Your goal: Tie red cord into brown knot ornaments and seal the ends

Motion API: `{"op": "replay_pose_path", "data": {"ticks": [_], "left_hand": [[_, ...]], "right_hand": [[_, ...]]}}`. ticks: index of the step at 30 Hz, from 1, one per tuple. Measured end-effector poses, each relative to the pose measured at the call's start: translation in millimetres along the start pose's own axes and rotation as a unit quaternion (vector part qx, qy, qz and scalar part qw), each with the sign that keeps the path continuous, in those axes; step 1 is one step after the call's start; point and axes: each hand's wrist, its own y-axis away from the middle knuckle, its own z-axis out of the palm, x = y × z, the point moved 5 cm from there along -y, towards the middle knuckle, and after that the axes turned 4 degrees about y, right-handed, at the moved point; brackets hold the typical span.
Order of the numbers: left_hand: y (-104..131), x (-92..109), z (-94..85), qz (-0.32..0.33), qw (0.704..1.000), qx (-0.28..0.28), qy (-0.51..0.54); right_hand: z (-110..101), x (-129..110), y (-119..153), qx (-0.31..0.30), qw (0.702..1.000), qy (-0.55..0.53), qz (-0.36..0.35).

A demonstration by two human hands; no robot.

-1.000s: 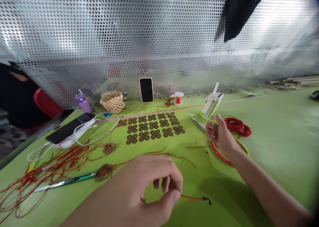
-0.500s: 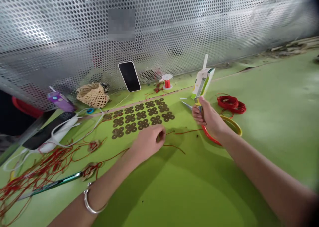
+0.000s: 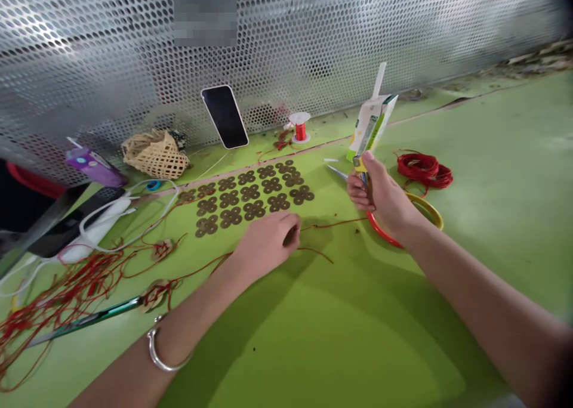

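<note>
Two risks stand out: your left hand (image 3: 268, 244) is pinching the red cord (image 3: 331, 223) right beside the rows of brown knot pieces (image 3: 250, 194), so a careless tug could scatter them, and the lighter (image 3: 360, 170) in your right hand (image 3: 380, 196) sits near the paper carton (image 3: 370, 127) and red cord coil (image 3: 424, 169), which a flame might scorch. Your left fingers are curled closed on the cord where it lies on the green table (image 3: 358, 324). Your right hand is clenched around the lighter, thumb on top.
</note>
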Motion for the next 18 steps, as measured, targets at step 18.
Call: {"op": "replay_pose_path", "data": {"ticks": [18], "left_hand": [[0.1,9.1,2.3,0.025,0.992,-0.019,-0.119]], "right_hand": [[1.0,-3.5,4.8,0.005,1.0,0.005,0.003]]}}
